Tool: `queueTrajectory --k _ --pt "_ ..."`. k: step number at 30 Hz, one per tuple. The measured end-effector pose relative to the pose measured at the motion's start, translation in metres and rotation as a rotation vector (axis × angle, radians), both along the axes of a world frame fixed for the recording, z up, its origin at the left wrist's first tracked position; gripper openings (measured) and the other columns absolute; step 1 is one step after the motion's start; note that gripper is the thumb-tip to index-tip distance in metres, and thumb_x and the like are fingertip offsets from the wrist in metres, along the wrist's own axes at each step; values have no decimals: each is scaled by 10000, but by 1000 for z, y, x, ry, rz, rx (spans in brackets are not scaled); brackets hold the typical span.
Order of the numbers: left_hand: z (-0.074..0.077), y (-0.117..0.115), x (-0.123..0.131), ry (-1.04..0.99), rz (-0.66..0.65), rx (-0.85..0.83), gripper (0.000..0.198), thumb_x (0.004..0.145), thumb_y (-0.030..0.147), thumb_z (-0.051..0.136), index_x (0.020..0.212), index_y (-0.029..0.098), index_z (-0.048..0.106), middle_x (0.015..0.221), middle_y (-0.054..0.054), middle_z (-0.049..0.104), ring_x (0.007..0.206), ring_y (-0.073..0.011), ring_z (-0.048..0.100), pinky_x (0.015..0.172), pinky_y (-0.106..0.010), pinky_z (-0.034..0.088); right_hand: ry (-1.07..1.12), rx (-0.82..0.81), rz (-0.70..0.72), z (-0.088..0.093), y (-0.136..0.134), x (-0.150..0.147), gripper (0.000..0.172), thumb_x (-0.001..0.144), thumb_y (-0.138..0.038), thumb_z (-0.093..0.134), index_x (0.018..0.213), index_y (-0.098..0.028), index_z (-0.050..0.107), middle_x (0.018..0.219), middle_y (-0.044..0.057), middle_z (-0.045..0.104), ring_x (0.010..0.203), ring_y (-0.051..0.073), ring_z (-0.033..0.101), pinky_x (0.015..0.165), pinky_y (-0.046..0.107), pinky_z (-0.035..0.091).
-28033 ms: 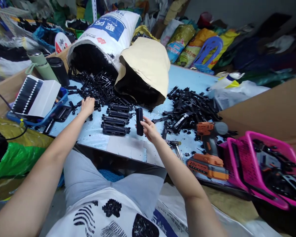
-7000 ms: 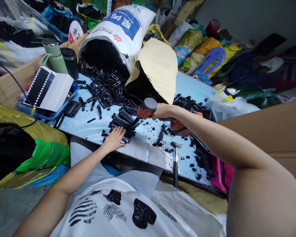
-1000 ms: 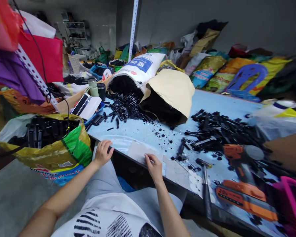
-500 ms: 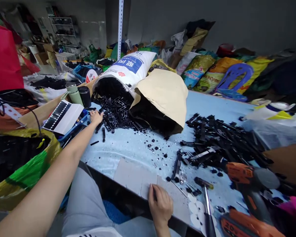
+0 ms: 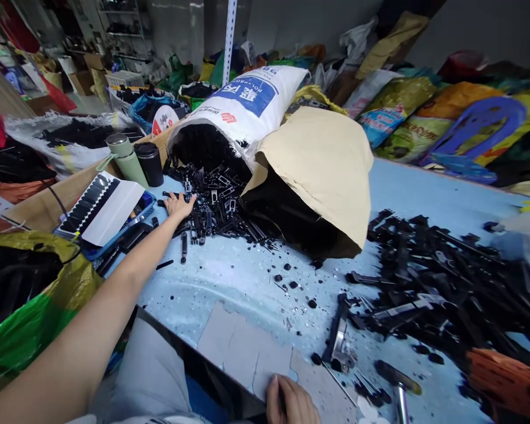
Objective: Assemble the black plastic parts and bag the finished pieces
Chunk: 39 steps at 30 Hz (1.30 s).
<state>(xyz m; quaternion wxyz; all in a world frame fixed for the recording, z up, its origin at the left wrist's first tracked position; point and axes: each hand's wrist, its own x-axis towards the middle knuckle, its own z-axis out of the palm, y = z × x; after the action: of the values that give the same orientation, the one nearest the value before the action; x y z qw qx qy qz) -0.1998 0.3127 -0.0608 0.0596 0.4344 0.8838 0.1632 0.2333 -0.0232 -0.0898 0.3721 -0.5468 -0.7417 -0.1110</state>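
Note:
My left hand (image 5: 179,206) reaches far out to the left edge of a heap of small black plastic parts (image 5: 216,200). Its fingers are spread, with the tips among the parts; I see nothing gripped. My right hand (image 5: 292,401) rests curled on the grey cardboard (image 5: 242,341) at the table's front edge. Thumb and fingers are bent together there, and whatever may lie inside is hidden. The heap spills from a white printed sack (image 5: 251,100). Beside it lies a beige paper bag (image 5: 322,171), its dark mouth towards me.
A hammer (image 5: 400,386) and a partly visible orange power tool (image 5: 507,377) lie front right, near a pile of long black parts (image 5: 433,277). A green flask (image 5: 126,159), a black cup (image 5: 149,164) and a blue basket (image 5: 148,209) stand left. Small bits dot the blue tabletop (image 5: 194,294).
The camera view has shifted, so the table appears larger and the right hand sits lower in the picture. My left fingers have spread over the heap's edge.

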Motion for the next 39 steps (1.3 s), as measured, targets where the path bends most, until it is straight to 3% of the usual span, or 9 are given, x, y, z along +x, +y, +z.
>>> queueTrajectory --k 10,13,18,23,28,31,32,35,39 --pt "2 -75 84 -9 -432 -36 701 881 647 241 1360 171 430 1466 -164 336 1368 -308 272 1105 -492 162 -36 -3 1 8 -5 -7 51 819 -164 628 784 -157 591 700 27 665 653 140 593 643 260 436" --pt "18 -90 71 75 -286 113 549 930 510 306 1288 135 487 1394 -187 425 1324 -319 327 1045 -507 268 -30 -5 0 5 -7 -6 62 832 -179 610 777 -160 590 702 28 656 664 142 580 653 259 429" --pt "42 -116 13 173 -34 211 377 944 263 372 1046 -61 537 1086 -271 584 1170 -339 448 941 -551 331 -26 -43 -32 3 -8 -8 107 850 -197 575 748 -170 593 682 24 637 667 144 560 655 257 410" --pt "56 -136 6 48 -86 252 232 886 213 495 906 2 588 961 -242 609 1142 -395 466 944 -627 282 -9 -98 -56 3 -9 -10 151 869 -212 530 740 -173 599 697 36 639 688 148 562 664 258 402" --pt "64 -171 72 -256 -442 486 335 871 139 475 1187 40 527 1086 -149 584 1090 -299 511 984 -526 338 103 -217 -76 6 -10 -11 206 884 -251 503 715 -177 595 694 48 633 700 164 562 681 277 407" --pt "55 -215 138 -479 -631 455 328 869 210 502 1186 153 562 907 -55 635 835 -173 608 799 -323 500 374 -394 6 22 -7 -25 218 904 -326 477 824 -175 614 793 64 649 765 171 587 710 280 432" --pt "51 -231 160 -731 -696 446 333 870 231 503 1192 169 559 912 -54 634 805 -157 615 755 -292 509 479 -492 93 30 -5 -33 224 906 -354 476 934 -178 612 869 67 656 789 165 597 712 272 444" --pt "43 -275 210 -1202 -627 512 321 814 296 587 1111 176 571 874 -39 617 746 -132 618 694 -247 511 657 -786 402 51 4 -61 340 895 -424 486 1147 -200 533 950 42 648 773 139 601 675 243 454" --pt "45 -301 227 -1427 -435 551 381 762 349 658 1082 189 529 872 -22 608 726 -138 656 704 -264 524 665 -855 445 59 14 -87 302 896 -464 458 834 -184 554 676 -14 576 619 120 526 602 229 408"
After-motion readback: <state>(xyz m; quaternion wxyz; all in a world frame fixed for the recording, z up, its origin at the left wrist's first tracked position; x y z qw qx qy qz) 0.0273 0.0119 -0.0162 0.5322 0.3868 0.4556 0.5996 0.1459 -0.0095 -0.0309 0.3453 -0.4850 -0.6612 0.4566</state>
